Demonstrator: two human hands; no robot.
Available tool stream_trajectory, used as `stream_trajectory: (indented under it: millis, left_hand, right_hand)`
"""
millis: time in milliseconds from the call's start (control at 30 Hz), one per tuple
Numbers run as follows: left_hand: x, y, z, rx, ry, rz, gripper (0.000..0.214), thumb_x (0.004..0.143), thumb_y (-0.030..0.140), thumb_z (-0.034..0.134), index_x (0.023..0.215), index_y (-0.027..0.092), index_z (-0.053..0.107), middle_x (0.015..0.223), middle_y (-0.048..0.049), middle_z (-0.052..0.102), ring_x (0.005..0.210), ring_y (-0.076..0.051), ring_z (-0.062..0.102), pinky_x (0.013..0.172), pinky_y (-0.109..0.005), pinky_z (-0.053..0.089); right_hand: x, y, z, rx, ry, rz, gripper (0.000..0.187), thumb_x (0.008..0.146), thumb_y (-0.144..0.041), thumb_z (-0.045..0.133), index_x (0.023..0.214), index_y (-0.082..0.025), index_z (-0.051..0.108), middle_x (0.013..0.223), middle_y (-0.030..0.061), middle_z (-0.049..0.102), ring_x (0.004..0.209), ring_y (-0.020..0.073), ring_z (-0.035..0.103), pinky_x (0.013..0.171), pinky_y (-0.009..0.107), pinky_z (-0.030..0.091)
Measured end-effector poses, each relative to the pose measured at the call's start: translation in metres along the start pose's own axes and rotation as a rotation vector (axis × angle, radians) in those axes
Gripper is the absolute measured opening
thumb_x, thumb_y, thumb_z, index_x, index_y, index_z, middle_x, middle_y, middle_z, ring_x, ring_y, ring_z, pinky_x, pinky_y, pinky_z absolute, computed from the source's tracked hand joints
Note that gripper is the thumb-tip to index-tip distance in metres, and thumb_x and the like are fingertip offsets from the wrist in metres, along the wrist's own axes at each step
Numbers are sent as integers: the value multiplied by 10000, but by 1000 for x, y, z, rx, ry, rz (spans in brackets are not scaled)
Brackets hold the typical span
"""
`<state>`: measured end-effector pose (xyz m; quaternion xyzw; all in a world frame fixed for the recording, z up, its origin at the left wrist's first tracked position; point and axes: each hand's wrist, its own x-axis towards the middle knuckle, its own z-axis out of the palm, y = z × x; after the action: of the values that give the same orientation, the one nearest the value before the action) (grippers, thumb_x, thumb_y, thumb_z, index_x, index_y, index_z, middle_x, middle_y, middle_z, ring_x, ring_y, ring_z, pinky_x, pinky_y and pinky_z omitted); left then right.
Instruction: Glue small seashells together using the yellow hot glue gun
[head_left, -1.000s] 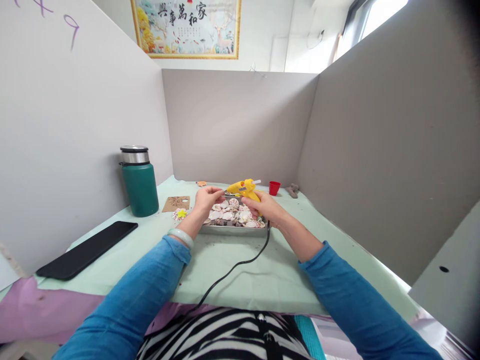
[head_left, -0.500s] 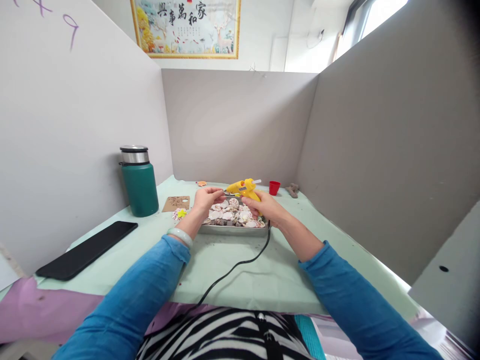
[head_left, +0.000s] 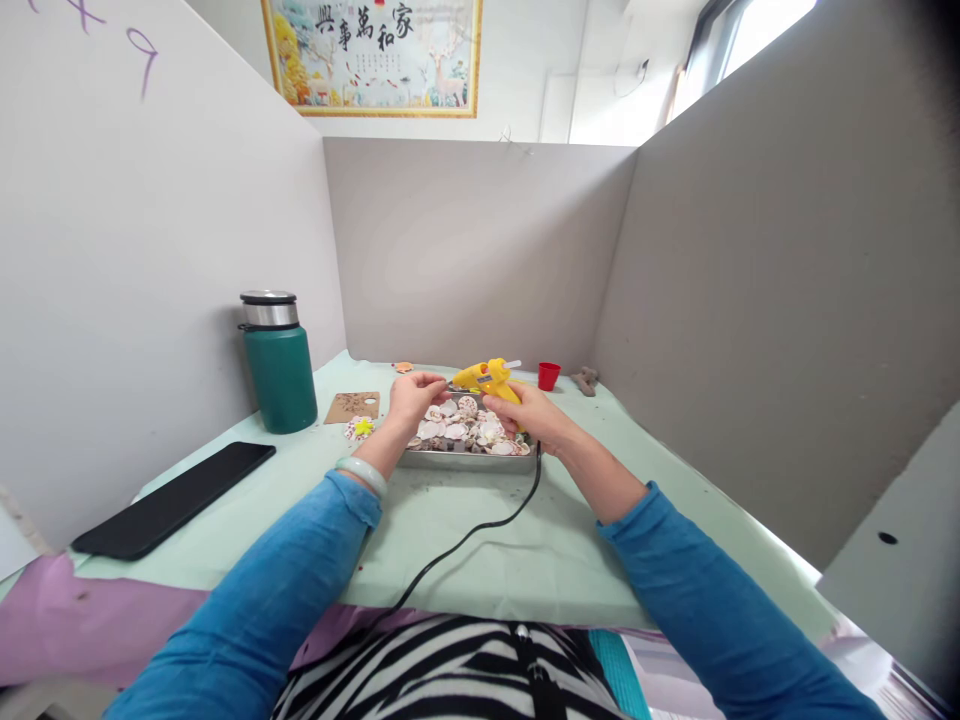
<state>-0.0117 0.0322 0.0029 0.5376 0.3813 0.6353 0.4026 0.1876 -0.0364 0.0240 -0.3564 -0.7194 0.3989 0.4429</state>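
My right hand [head_left: 526, 412] is wrapped round the handle of a yellow hot glue gun [head_left: 491, 376], whose clear glue stick pokes out at the back. The gun's nozzle points left, close to the fingertips of my left hand [head_left: 414, 400]. Those fingers are pinched together; whatever small thing is between them is too small to make out. Both hands are above a metal tray [head_left: 466, 460] full of seashells [head_left: 457, 430], white, speckled and brown. From below my right hand the gun's black cord [head_left: 480, 525] runs down over the table edge.
Left of the tray are a brown card [head_left: 351, 407], a shell piece with a yellow flower [head_left: 363, 428], a green bottle [head_left: 280, 375] and a black phone-like slab [head_left: 180, 498]. Behind right stand a red cup [head_left: 548, 376] and a grey-brown lump [head_left: 585, 380]. Grey partitions enclose three sides.
The glue gun has tilted very slightly near my left fingertips. Both hands otherwise keep the same place and grip.
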Motion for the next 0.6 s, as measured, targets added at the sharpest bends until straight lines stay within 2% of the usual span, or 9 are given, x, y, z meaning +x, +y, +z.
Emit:
stream_trajectory:
  millis: [600]
  left_hand:
    - [4, -5, -1, 108, 17, 71, 160, 608, 231, 690, 727, 130, 655, 657, -39, 655, 599, -169, 652, 629, -284, 523]
  right_hand:
    - [0, 0, 0, -5, -2, -4, 319, 748, -469, 626, 782, -183, 489, 505, -71, 378, 416, 64, 355, 413, 205, 318]
